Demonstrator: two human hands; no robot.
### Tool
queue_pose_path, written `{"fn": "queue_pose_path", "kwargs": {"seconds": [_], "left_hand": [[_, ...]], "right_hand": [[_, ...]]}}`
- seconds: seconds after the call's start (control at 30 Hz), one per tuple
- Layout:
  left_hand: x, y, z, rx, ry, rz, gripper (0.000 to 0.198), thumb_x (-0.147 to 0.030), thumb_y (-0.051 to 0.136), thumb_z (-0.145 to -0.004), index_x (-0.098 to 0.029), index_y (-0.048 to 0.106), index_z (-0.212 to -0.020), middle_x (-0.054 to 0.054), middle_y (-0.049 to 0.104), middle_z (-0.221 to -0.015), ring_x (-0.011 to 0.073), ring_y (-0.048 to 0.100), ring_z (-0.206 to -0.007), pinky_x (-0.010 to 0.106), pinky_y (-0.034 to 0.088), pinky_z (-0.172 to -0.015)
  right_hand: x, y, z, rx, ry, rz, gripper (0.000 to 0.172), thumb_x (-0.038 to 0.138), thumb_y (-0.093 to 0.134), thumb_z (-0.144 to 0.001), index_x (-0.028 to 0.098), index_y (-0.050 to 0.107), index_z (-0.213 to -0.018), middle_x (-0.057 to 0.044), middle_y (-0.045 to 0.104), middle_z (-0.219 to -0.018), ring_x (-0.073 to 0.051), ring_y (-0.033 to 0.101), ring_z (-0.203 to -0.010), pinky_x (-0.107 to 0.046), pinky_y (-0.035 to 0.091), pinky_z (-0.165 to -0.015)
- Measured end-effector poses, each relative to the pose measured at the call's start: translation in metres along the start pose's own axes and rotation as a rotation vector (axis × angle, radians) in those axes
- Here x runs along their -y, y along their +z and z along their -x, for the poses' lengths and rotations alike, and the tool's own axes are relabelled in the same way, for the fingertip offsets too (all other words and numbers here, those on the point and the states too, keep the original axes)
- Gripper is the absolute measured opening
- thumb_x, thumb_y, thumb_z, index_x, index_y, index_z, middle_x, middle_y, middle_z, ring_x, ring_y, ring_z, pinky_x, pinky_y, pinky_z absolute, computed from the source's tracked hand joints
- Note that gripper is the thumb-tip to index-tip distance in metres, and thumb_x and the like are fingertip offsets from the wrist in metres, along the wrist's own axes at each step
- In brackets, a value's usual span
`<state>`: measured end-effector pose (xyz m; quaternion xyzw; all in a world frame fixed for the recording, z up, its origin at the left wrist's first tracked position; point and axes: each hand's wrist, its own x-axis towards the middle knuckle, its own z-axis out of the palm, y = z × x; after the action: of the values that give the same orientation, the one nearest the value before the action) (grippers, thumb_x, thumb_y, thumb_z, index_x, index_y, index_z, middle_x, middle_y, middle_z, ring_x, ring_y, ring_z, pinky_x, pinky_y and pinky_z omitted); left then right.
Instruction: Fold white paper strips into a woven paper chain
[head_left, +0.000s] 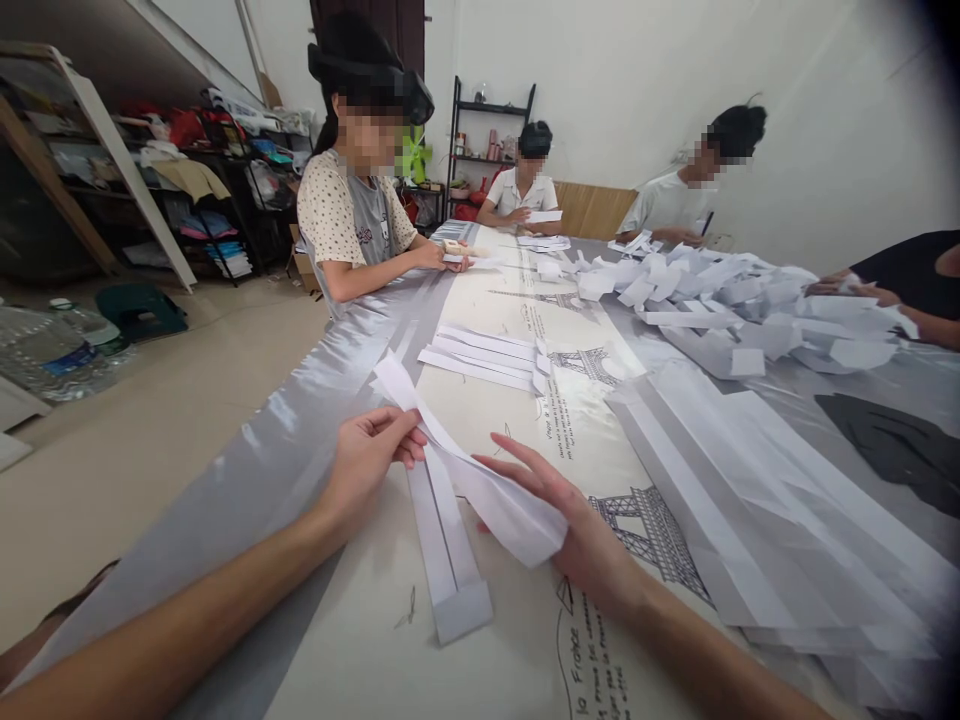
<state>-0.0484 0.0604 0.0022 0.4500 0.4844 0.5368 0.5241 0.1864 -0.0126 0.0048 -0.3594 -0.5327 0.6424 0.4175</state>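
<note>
My left hand (379, 448) pinches a long white paper strip (480, 480) near its far end, thumb on top. The strip runs diagonally toward me, and its near end curls up off the table. Beside that end is my right hand (570, 510), fingers stretched and spread; whether they touch the paper I cannot tell. Beneath the strip lies a folded paper piece (444, 545) with a lengthwise seam and a flap at its near end. Farther along, several similar folded paper strips (484, 357) lie side by side.
A printed table runner (360, 610) covers the table's middle. To the right lie long paper sheets (750, 500), a heap of small paper pieces (750, 300) and a dark flat item (892, 445). Several people sit around the table. Water bottles (67, 345) and a green stool (141, 310) stand at left.
</note>
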Motion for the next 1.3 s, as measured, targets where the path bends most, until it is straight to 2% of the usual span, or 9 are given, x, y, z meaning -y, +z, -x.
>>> {"fn": "queue_pose_path", "kwargs": {"seconds": [0.13,0.2,0.33,0.53,0.7,0.9,1.0,1.2,1.3], "left_hand": [[0.002,-0.006,-0.01,-0.101,-0.053,0.055,0.023,-0.032,0.081,-0.071,-0.012,0.07,-0.067,0.003,0.068,-0.064,0.008,0.059,-0.054,0.016,0.047,-0.05],[0.002,-0.005,-0.011,-0.12,-0.078,0.071,0.023,-0.032,0.082,-0.069,-0.011,0.071,-0.068,0.004,0.068,-0.065,0.0086,0.06,-0.054,0.017,0.048,-0.05],[0.0,-0.003,-0.011,-0.118,-0.109,0.096,0.022,-0.03,0.082,-0.066,-0.01,0.071,-0.066,0.005,0.068,-0.064,0.0088,0.06,-0.053,0.017,0.049,-0.05],[0.001,-0.005,-0.016,-0.088,-0.152,0.183,0.022,-0.026,0.085,-0.066,-0.011,0.07,-0.073,0.002,0.068,-0.065,0.0062,0.058,-0.052,0.013,0.045,-0.047],[0.004,-0.007,-0.017,0.033,-0.083,0.188,0.03,-0.032,0.087,-0.068,-0.013,0.066,-0.075,0.001,0.067,-0.064,0.0069,0.059,-0.053,0.013,0.044,-0.047],[-0.001,0.011,0.011,0.356,-0.047,0.041,0.032,-0.041,0.079,-0.084,-0.014,0.063,-0.079,0.003,0.07,-0.066,0.0125,0.064,-0.052,0.02,0.049,-0.048],[-0.003,0.018,0.023,0.484,-0.035,0.017,0.034,-0.045,0.073,-0.089,-0.015,0.062,-0.079,0.005,0.07,-0.068,0.016,0.066,-0.053,0.025,0.052,-0.05],[0.003,0.011,0.019,0.467,0.039,0.059,0.06,-0.066,0.047,-0.097,-0.013,0.062,-0.073,0.007,0.066,-0.068,0.0154,0.061,-0.051,0.026,0.046,-0.047],[0.004,0.009,0.017,0.443,0.116,0.039,0.051,-0.065,0.059,-0.092,-0.015,0.061,-0.081,0.001,0.06,-0.064,0.0122,0.056,-0.048,0.023,0.042,-0.046]], "right_hand": [[-0.009,-0.002,0.0,-0.173,-0.122,0.435,0.057,0.05,0.07,-0.089,0.034,0.058,-0.143,-0.007,0.059,-0.145,-0.034,0.057,-0.129,-0.05,0.056,-0.098],[-0.015,-0.001,-0.001,-0.204,-0.125,0.425,0.044,0.043,0.065,-0.095,0.03,0.065,-0.136,-0.008,0.073,-0.121,-0.027,0.073,-0.099,-0.042,0.063,-0.081],[-0.022,0.001,-0.003,-0.193,-0.159,0.344,0.035,0.036,0.056,-0.1,0.029,0.069,-0.132,-0.003,0.077,-0.083,-0.018,0.071,-0.065,-0.034,0.063,-0.064],[-0.019,0.001,-0.003,-0.146,-0.226,0.372,0.033,0.035,0.053,-0.101,0.033,0.07,-0.129,-0.004,0.07,-0.09,-0.016,0.066,-0.069,-0.03,0.059,-0.06],[-0.006,-0.004,0.0,0.016,-0.123,0.349,0.037,0.053,0.061,-0.096,0.028,0.073,-0.12,-0.01,0.062,-0.128,-0.026,0.065,-0.109,-0.037,0.057,-0.082],[0.0,-0.002,-0.002,0.066,0.081,0.053,0.033,0.045,0.066,-0.096,0.027,0.049,-0.118,-0.001,0.073,-0.091,-0.019,0.072,-0.077,-0.034,0.056,-0.072],[-0.002,0.002,-0.003,0.092,0.131,0.097,0.031,0.045,0.067,-0.094,0.022,0.056,-0.112,-0.003,0.074,-0.085,-0.016,0.069,-0.065,-0.03,0.055,-0.063],[-0.007,0.006,-0.001,0.035,0.181,0.2,0.031,0.048,0.068,-0.092,0.019,0.06,-0.082,-0.003,0.074,-0.075,-0.014,0.066,-0.053,-0.025,0.05,-0.05],[-0.01,0.007,0.0,0.034,0.168,0.219,0.029,0.045,0.067,-0.092,0.019,0.06,-0.083,-0.002,0.074,-0.075,-0.014,0.066,-0.053,-0.024,0.05,-0.05]]}}
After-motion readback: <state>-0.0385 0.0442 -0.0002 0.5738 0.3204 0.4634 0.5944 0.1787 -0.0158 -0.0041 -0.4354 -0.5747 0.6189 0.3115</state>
